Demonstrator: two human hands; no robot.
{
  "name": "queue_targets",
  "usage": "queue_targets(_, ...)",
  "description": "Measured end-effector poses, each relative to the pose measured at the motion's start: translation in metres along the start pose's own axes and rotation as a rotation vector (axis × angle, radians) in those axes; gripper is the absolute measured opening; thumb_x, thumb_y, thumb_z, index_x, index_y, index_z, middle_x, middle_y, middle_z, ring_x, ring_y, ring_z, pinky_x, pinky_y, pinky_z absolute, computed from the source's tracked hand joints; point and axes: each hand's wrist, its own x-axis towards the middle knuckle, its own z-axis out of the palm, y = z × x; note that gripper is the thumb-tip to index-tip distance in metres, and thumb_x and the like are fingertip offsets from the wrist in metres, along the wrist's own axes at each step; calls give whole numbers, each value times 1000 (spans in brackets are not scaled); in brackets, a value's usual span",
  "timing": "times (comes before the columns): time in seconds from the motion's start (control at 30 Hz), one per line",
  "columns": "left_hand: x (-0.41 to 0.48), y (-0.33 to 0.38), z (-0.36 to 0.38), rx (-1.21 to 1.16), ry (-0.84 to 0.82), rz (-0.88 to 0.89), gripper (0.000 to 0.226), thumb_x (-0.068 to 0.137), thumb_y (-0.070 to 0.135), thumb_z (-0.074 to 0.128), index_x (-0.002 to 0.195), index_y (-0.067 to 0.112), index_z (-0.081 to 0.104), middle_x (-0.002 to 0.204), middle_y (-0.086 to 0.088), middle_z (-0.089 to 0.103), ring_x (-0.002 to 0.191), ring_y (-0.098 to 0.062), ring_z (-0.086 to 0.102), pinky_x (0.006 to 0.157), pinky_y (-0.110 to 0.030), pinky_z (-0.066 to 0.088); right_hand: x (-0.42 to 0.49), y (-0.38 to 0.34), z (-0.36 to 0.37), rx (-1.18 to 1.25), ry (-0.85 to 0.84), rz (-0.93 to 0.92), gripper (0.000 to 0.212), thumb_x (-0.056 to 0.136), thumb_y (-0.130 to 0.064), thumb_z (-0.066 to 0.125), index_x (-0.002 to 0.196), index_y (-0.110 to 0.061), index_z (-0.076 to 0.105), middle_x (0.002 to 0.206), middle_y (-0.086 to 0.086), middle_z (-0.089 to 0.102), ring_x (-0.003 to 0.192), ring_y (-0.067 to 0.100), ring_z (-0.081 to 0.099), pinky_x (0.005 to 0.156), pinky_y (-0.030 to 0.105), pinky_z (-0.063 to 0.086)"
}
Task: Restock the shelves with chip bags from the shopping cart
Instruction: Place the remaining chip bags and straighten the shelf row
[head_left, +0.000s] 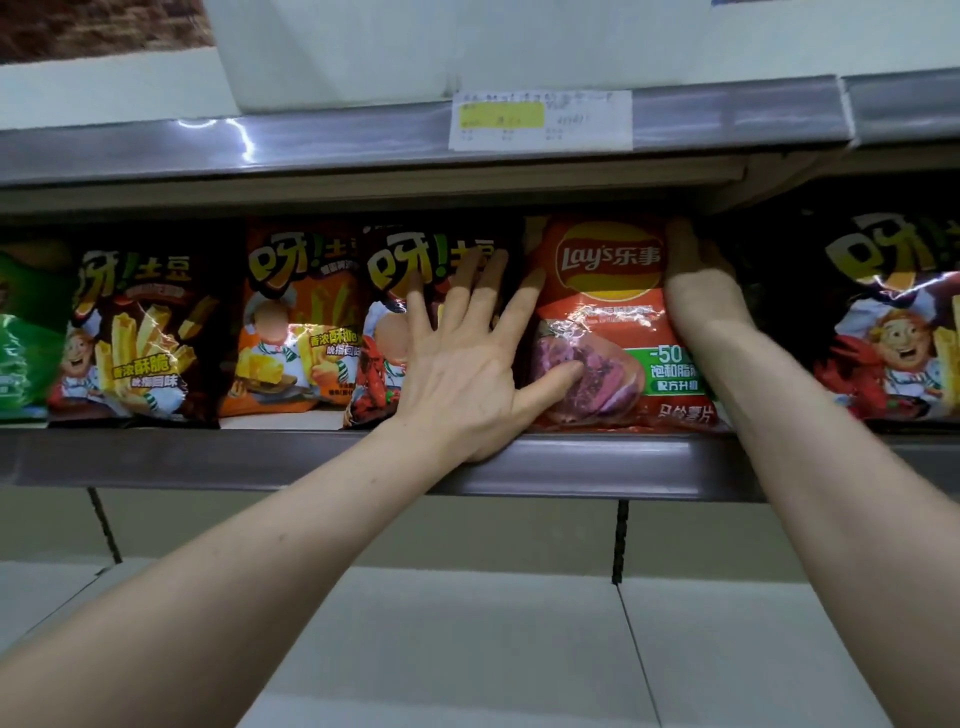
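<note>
A red Lay's chip bag (608, 317) stands upright on the shelf (260, 457), right of centre. My left hand (467, 358) lies flat with spread, straight fingers; the fingers cover the dark crayfish-flavour bag (384, 322) beside it and the thumb presses the Lay's bag's lower left. My right hand (698, 283) holds the Lay's bag's upper right edge, fingers reaching behind it and partly hidden. The shopping cart is out of view.
Further bags line the shelf: a green one (21, 338), a dark brown one (135, 338), an orange one (296, 322) and a dark one (883, 322) at the right. The upper shelf's rail (363, 150) carries a price label (540, 119). White floor tiles lie below.
</note>
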Motion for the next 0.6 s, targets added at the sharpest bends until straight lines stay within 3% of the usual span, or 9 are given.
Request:
queue_targets(0.13, -3, -2, -2, -38, 136, -35, 69, 89, 56, 28, 144, 15, 40, 145, -11, 42, 136, -30, 30, 111, -60, 10, -54, -1, -12, -431, 97, -391, 62, 100, -47, 37, 154, -22, 20, 154, 23, 25, 137, 42, 30, 113, 46, 22)
queue_targets(0.27, -9, -14, 0, 78, 152, -140, 59, 87, 51, 34, 126, 11, 55, 122, -20, 55, 119, -39, 46, 106, -67, 21, -65, 12, -18, -793, 172, -592, 74, 88, -60, 31, 145, -14, 40, 139, 32, 40, 125, 46, 39, 105, 56, 26)
queue_targets(0.37, -8, -15, -2, 66, 47, -161, 66, 88, 57, 26, 135, 16, 47, 131, -19, 49, 127, -38, 38, 109, -64, 13, -70, 15, -5, -832, 98, -763, 70, 83, -60, 36, 132, -12, 51, 129, 27, 48, 115, 43, 46, 99, 60, 33)
queue_targets(0.5, -5, -16, -3, 99, -58, -170, 67, 94, 58, 22, 150, 22, 24, 154, -16, 24, 142, -35, 17, 112, -61, 2, -74, 15, 20, -956, -51, -710, 74, 80, -68, 32, 127, -15, 56, 112, 21, 59, 103, 40, 53, 93, 57, 37)
queue_targets(0.6, -3, -17, -11, 118, -156, -162, 63, 97, 57, 27, 150, 22, 23, 154, -16, 24, 142, -35, 15, 113, -61, 1, -78, 6, 18, -1051, -110, -641, 72, 86, -68, 33, 136, -18, 49, 125, 18, 54, 116, 38, 46, 102, 56, 29)
